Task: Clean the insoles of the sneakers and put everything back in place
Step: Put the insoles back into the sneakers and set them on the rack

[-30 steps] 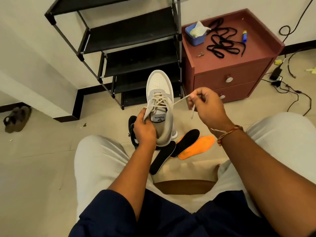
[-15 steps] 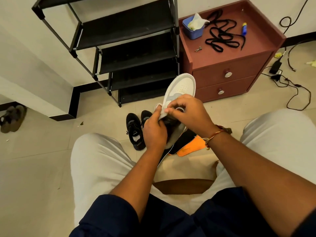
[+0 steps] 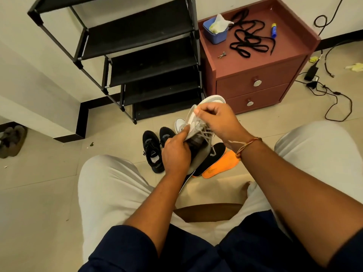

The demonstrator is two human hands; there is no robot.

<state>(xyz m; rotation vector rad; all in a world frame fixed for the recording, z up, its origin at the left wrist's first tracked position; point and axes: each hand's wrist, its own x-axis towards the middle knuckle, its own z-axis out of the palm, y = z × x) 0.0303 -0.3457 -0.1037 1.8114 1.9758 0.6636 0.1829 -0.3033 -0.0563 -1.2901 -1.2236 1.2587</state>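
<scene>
The hands cover much of the white sneaker (image 3: 200, 132), held up at centre; its inside is hidden. A second white shoe (image 3: 179, 124) barely peeks out at its 9 o'clock. The left hand (image 3: 175, 154) grips the tongue with curled fingers. The right hand (image 3: 218, 120) pinches the sneaker near its laces, though exactly where is unclear. A black insole (image 3: 214, 156) and an orange insole (image 3: 220, 165) lie on the floor at its 5 o'clock.

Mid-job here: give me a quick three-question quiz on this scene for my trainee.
1. True or false: the orange insole lies inside the white sneaker.
2. The black laces lie: A. on the floor; B. on the cabinet; C. in the white sneaker.
3. Which hand is nearer the sneaker's toe?
Key: 1. False, it lies on the floor. 2. B. 3. The right hand; the left hand grips near its opening.
</scene>
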